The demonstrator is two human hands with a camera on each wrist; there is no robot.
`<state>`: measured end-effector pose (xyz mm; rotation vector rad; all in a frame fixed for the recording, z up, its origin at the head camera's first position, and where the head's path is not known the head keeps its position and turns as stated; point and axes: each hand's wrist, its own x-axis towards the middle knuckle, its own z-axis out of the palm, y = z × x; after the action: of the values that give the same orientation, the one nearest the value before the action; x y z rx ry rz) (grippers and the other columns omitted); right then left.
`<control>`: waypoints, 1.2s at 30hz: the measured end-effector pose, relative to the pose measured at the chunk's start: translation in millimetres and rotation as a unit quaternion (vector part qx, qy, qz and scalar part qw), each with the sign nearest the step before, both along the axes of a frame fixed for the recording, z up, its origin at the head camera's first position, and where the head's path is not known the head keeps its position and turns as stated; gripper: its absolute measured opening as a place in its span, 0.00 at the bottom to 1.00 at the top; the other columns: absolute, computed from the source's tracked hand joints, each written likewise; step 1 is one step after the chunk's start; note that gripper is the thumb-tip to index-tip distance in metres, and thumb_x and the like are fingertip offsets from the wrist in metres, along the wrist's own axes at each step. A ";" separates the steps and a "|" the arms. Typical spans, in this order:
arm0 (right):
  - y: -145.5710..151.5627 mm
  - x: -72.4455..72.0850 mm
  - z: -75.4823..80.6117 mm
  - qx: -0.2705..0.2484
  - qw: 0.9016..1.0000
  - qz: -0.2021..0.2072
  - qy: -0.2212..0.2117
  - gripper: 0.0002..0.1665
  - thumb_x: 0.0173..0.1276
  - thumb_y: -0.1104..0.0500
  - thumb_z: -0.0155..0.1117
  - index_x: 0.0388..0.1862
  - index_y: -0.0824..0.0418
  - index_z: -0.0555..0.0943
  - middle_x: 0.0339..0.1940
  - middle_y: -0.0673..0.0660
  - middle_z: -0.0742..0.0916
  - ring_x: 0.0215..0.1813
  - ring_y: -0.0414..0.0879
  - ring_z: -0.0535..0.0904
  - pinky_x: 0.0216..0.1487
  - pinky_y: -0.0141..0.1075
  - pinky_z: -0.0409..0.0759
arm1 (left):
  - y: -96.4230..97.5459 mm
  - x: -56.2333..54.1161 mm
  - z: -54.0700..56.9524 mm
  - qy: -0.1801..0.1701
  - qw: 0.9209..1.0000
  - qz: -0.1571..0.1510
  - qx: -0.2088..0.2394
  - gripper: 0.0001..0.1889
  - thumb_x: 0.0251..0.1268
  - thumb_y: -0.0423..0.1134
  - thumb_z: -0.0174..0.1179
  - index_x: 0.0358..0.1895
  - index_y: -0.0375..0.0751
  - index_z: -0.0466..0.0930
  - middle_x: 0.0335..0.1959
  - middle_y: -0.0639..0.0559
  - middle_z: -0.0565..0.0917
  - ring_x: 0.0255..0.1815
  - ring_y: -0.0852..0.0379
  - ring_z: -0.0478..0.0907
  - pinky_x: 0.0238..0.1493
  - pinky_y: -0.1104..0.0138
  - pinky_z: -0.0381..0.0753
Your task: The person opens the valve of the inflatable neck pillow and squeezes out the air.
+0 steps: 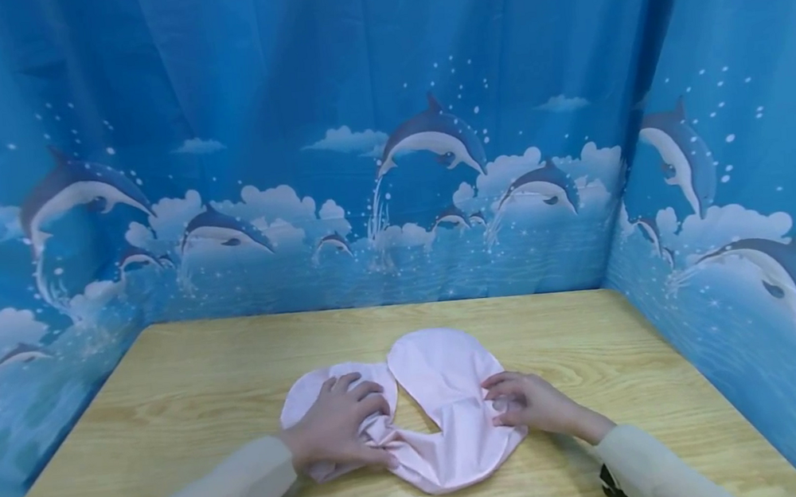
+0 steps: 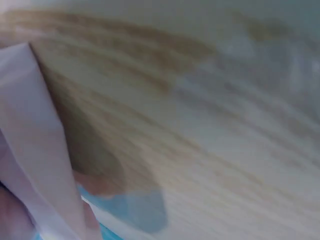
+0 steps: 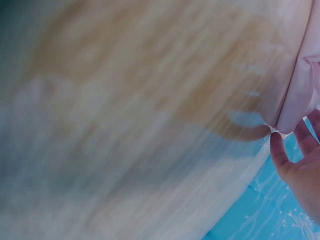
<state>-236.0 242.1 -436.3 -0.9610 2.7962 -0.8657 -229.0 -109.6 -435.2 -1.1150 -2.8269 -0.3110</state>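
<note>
One pale pink U-shaped fabric piece (image 1: 445,368) lies on the pale wood-grain surface (image 1: 565,336), its bend towards me. My left hand (image 1: 339,426), partly closed, gathers a crumpled fold on its left side; my right hand (image 1: 535,406), thumb and fingers drawn near together, pinches its right edge.

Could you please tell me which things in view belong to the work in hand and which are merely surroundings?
Work in hand: pink cloth; left hand and right hand, both holding it.
Surroundings: wooden table beneath; blue dolphin-print curtains.
</note>
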 end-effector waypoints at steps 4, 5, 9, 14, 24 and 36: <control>0.5 -0.8 -1.5 0.005 1.000 -0.006 -0.004 0.16 0.55 0.48 0.67 0.40 0.53 0.82 0.53 0.55 0.81 0.54 0.53 0.76 0.53 0.41 0.74 | 3.6 1.8 -1.8 0.008 1.000 0.016 0.015 0.33 0.38 0.78 0.51 0.44 0.61 0.74 0.52 0.58 0.74 0.59 0.41 0.66 0.57 0.38 0.61; 0.6 -1.0 -1.7 0.005 1.000 -0.006 -0.005 0.16 0.55 0.48 0.67 0.40 0.53 0.82 0.53 0.55 0.81 0.54 0.54 0.76 0.53 0.41 0.74 | 4.1 1.6 -3.0 0.009 1.000 0.020 0.018 0.32 0.38 0.77 0.52 0.44 0.61 0.74 0.52 0.58 0.74 0.59 0.42 0.66 0.56 0.39 0.62; 0.8 -1.4 -2.2 0.000 1.000 -0.006 -0.004 0.16 0.55 0.48 0.67 0.40 0.53 0.82 0.52 0.55 0.81 0.54 0.54 0.76 0.52 0.39 0.74 | 6.0 -0.4 -5.3 0.009 0.999 0.032 0.029 0.27 0.40 0.71 0.59 0.42 0.62 0.74 0.50 0.59 0.74 0.56 0.46 0.68 0.52 0.44 0.67; 0.5 -1.3 -1.5 -0.003 1.000 -0.002 0.004 0.16 0.55 0.48 0.67 0.40 0.54 0.82 0.52 0.57 0.82 0.54 0.56 0.76 0.52 0.40 0.75 | 6.6 -3.3 -5.9 0.002 0.998 0.031 0.045 0.24 0.40 0.61 0.64 0.44 0.62 0.73 0.50 0.61 0.74 0.54 0.50 0.68 0.50 0.47 0.69; -1.3 0.8 2.2 -0.002 1.000 -0.006 -0.004 0.16 0.55 0.48 0.67 0.40 0.54 0.82 0.52 0.57 0.81 0.54 0.56 0.76 0.52 0.41 0.74 | 7.9 -11.3 -4.1 -0.012 1.000 -0.010 0.019 0.44 0.45 0.62 0.59 0.70 0.64 0.51 0.70 0.54 0.56 0.57 0.47 0.66 0.51 0.45 0.68; -0.9 0.2 -0.6 -0.007 1.000 0.002 0.009 0.14 0.55 0.50 0.67 0.39 0.54 0.82 0.51 0.56 0.82 0.53 0.55 0.77 0.53 0.43 0.75 | 16.1 -23.8 10.0 -0.095 0.993 -0.029 -0.069 0.49 0.40 0.72 0.56 0.70 0.72 0.43 0.74 0.61 0.44 0.63 0.50 0.61 0.56 0.39 0.63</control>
<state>-235.8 241.2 -436.8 -0.9812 2.8060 -0.8821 -252.8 -93.5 -425.2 -1.2606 -3.0253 -0.2416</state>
